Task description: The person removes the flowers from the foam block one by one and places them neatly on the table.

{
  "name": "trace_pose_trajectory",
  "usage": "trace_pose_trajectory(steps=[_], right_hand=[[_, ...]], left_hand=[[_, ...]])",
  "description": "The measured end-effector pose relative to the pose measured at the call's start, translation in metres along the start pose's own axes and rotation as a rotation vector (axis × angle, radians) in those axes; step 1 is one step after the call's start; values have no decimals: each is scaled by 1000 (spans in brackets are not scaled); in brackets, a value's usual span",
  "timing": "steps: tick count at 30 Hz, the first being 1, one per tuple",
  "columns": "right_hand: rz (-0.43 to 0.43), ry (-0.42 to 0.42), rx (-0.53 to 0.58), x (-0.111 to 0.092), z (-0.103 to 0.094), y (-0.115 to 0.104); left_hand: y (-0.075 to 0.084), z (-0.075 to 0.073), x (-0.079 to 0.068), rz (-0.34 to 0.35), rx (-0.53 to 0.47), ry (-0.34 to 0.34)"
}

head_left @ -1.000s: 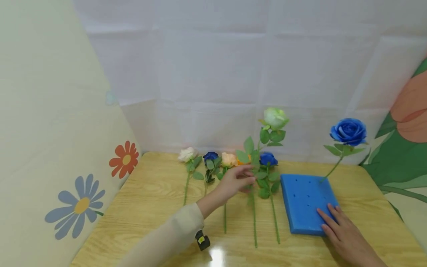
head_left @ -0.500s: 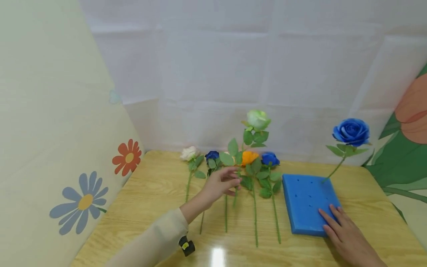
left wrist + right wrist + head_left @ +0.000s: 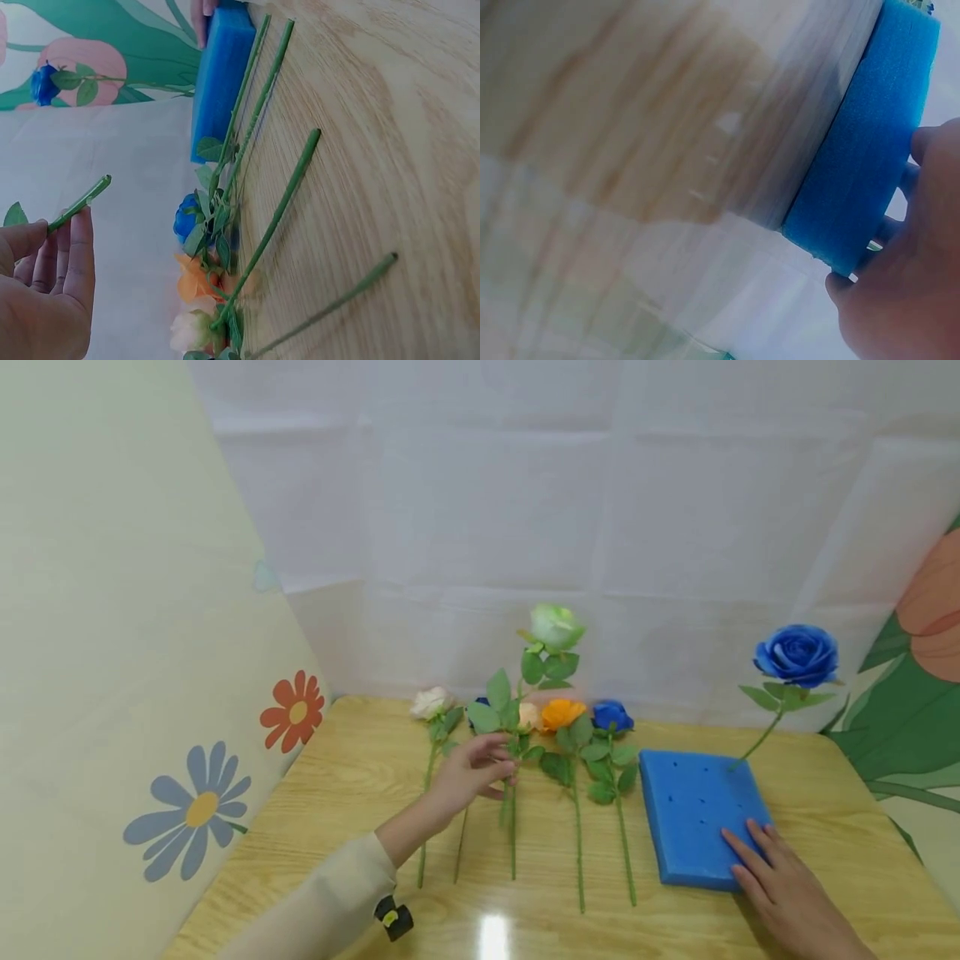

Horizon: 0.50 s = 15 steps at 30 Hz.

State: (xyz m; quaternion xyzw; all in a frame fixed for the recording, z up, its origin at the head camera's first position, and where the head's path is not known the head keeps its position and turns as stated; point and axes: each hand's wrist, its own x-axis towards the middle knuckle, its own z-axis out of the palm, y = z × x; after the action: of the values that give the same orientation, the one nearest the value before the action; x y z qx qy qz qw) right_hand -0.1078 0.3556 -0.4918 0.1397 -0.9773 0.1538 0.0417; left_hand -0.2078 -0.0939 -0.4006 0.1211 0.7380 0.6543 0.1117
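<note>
My left hand (image 3: 467, 772) pinches the stem of a pale green rose (image 3: 557, 627), raised upright over the row of flowers on the table. The left wrist view shows the cut end of that stem (image 3: 81, 204) sticking out past the fingers. My right hand (image 3: 791, 893) rests on the near right corner of a blue foam block (image 3: 701, 852), fingers extended over its top. Small holes dot the block's upper face. One blue rose (image 3: 797, 656) stands in its far right corner, leaning right. In the right wrist view, fingers touch the edge of the foam.
Several roses lie on the wooden table (image 3: 337, 827), stems toward me: a whitish rose (image 3: 432, 702), a dark blue one partly hidden, a peach rose (image 3: 529, 717), an orange rose (image 3: 562, 713) and a blue rose (image 3: 612, 716). A white cloth (image 3: 480, 527) hangs behind.
My left hand has moved left with the pale green rose, away from the foam block, and now overlaps the peach and dark blue roses. My right hand stays on the block.
</note>
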Motion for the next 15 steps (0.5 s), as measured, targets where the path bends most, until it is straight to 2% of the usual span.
trace_pose_trajectory(steps=[8,15], right_hand=[[5,-7,-10,2,0,1],[18,-9,-25,3,-1,0]], left_hand=[[-4,-17,-11,-10,25,18],[-9,-30,-21,-44,28,63]])
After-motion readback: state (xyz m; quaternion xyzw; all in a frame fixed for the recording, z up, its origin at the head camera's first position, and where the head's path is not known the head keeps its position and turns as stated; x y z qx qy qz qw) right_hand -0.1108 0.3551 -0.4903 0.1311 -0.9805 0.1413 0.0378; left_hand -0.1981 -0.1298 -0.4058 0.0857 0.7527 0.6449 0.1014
